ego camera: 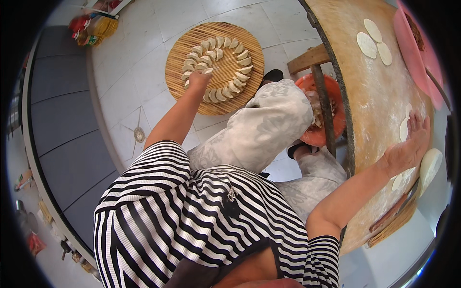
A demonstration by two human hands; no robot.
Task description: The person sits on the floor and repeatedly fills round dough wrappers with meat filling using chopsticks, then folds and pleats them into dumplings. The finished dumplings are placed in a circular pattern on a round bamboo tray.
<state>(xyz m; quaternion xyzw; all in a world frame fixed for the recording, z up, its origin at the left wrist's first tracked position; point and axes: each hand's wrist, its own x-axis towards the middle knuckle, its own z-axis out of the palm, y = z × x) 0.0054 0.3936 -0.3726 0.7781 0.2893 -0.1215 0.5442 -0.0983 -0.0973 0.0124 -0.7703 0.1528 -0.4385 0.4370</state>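
My left hand (pixel 198 80) pinches a dumpling (pixel 207 71) at the left part of a round slatted tray (pixel 219 81) lying low over the tiled floor. Pleated white dumplings (pixel 242 77) form a ring on it, with a second short row inside. To the right, my right hand (pixel 410 144) reaches over the floured wooden board (pixel 374 118), fingers spread and nothing in them. Beside its fingertips lies a round dough wrapper (pixel 403 130), partly covered. Farther up the board are three wrappers (pixel 366 45). A small dough piece (pixel 397 182) sits below the wrist.
A pink basin (pixel 405 39) of dark filling stands at the board's far right, a handle leaning out. Below the board, an orange basin (pixel 306 84) holds pale scraps behind a table leg (pixel 324 108). Oil bottles (pixel 102 27) and grey cabinets (pixel 65 108) are at left.
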